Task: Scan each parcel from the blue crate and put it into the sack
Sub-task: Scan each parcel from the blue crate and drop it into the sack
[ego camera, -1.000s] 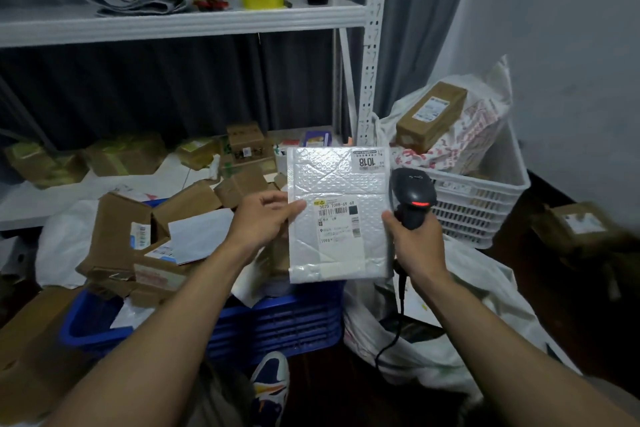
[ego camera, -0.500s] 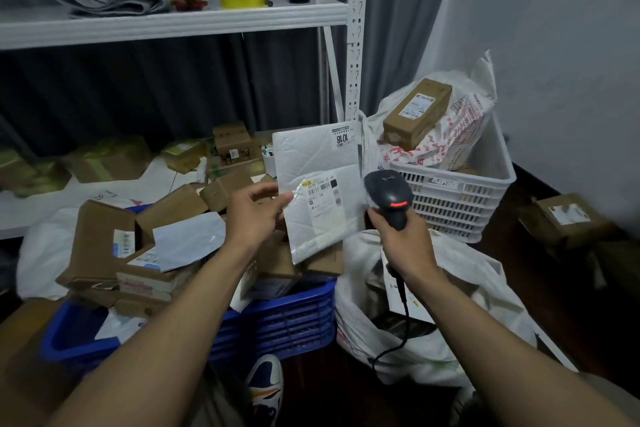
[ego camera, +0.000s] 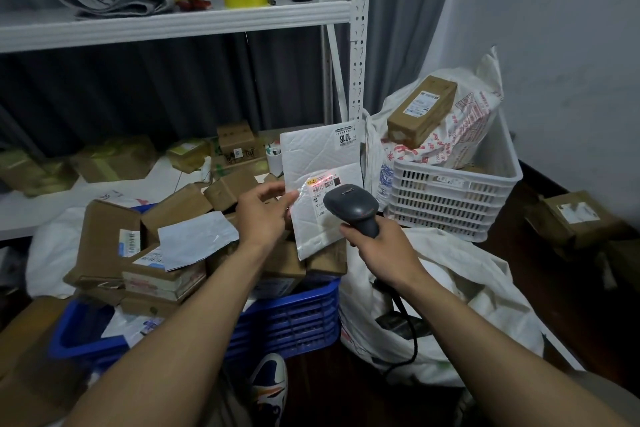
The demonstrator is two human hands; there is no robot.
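Left hand [ego camera: 265,215] pinches the white bubble mailer [ego camera: 320,163]; right hand [ego camera: 379,248], fingers clamped round the barcode scanner [ego camera: 351,208], aims at its label [ego camera: 325,184].

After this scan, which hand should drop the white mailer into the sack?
Left, probably. The left hand pinches the white mailer, while the right hand grips the scanner. The sack sits close by.

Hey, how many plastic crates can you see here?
2. The blue crate sits low at the left, heaped with parcels; the white crate stands behind the sack at the right. Others may be hidden.
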